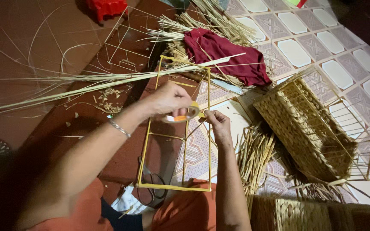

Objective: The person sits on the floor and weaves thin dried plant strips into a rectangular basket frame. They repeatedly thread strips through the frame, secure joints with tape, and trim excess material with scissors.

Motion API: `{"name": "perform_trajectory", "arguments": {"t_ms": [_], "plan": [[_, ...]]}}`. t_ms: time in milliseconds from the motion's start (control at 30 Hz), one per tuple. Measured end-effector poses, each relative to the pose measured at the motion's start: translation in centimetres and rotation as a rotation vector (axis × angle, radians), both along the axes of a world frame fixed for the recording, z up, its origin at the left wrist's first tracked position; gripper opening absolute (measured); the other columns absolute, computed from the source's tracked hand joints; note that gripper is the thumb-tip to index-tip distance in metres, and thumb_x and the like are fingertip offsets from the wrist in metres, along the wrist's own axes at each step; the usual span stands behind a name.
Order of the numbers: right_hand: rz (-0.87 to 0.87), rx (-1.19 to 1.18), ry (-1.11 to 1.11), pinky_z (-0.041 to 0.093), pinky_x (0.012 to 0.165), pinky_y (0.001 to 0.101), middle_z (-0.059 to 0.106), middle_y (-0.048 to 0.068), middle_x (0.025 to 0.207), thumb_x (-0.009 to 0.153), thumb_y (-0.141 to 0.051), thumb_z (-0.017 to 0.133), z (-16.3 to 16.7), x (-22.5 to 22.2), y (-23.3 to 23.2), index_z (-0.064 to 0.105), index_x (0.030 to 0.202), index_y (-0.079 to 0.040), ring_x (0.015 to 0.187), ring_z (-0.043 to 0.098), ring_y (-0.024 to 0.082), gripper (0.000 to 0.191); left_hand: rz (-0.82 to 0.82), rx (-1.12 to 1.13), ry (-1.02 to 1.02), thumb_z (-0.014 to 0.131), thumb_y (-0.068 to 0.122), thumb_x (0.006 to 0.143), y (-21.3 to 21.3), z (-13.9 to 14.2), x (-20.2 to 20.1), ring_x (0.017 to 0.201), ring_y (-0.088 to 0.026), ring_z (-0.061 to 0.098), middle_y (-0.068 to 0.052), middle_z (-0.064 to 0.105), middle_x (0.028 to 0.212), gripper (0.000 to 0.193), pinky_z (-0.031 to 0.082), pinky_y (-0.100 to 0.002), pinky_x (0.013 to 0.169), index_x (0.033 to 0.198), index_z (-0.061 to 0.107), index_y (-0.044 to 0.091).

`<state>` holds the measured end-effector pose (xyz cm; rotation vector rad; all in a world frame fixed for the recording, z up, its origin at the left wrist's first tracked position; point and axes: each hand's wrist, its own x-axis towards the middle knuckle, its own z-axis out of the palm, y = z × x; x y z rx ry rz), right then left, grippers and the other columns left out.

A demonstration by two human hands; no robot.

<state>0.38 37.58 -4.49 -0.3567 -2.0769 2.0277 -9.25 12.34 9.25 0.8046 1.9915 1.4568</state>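
Note:
A yellow-wrapped wire box frame (152,125) stands between my knees, its near end resting on my orange-clad legs. My left hand (168,100) grips a roll of clear tape (186,115) held against the frame's middle bar. My right hand (218,126) pinches the tape's free end beside the frame's right long bar (209,141). A silver bracelet (120,128) sits on my left wrist.
Scissors (153,188) lie on the floor inside the frame. A bare wire frame (129,40) and long straw strips (86,83) lie at the upper left. A dark red cloth (232,53) covers straw bundles. A half-woven straw basket (309,128) lies at the right.

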Motion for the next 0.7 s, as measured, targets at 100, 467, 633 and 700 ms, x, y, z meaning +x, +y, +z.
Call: {"name": "perform_trajectory", "arguments": {"t_ms": [100,467,633,700], "plan": [[0.005,-0.012,0.022,0.056,0.087,0.0315,0.077,0.01,0.083,0.096,-0.025,0.072,1.1,0.2,-0.8,0.076,0.093,0.0,0.079,0.073,0.016,0.025,0.021,-0.19,0.044,0.075,0.019,0.085,-2.0,2.9,0.1,0.053,-0.011,0.067,-0.01,0.076,0.071,0.02,0.056,-0.026,0.048,0.093,0.078,0.0],[-0.029,0.103,-0.012,0.049,0.08,0.028,0.078,0.008,0.082,0.095,-0.032,0.073,1.7,0.5,-1.3,0.077,0.087,-0.003,0.076,0.067,0.011,0.03,0.045,-0.773,0.464,0.089,0.031,0.07,-5.5,7.3,-0.4,0.07,-0.021,0.072,-0.012,0.076,0.073,0.03,0.055,-0.037,0.08,0.076,0.082,0.002],[-0.028,0.091,-0.002,0.049,0.079,0.0286,0.078,0.008,0.082,0.094,-0.033,0.074,1.5,0.5,-1.4,0.076,0.087,-0.005,0.076,0.068,0.011,0.029,0.064,-0.934,0.554,0.088,0.052,0.071,-6.2,3.4,-1.2,0.094,-0.031,0.072,-0.017,0.077,0.095,0.055,0.052,-0.046,0.095,0.094,0.077,0.003],[-0.019,0.091,0.003,0.049,0.08,0.0296,0.078,0.008,0.082,0.095,-0.033,0.074,1.6,0.5,-1.4,0.076,0.086,-0.005,0.077,0.068,0.012,0.029,0.082,-0.943,0.603,0.091,0.053,0.069,-6.2,1.7,-1.7,0.105,-0.034,0.064,-0.019,0.073,0.105,0.061,0.047,-0.051,0.101,0.101,0.076,0.003]]}}
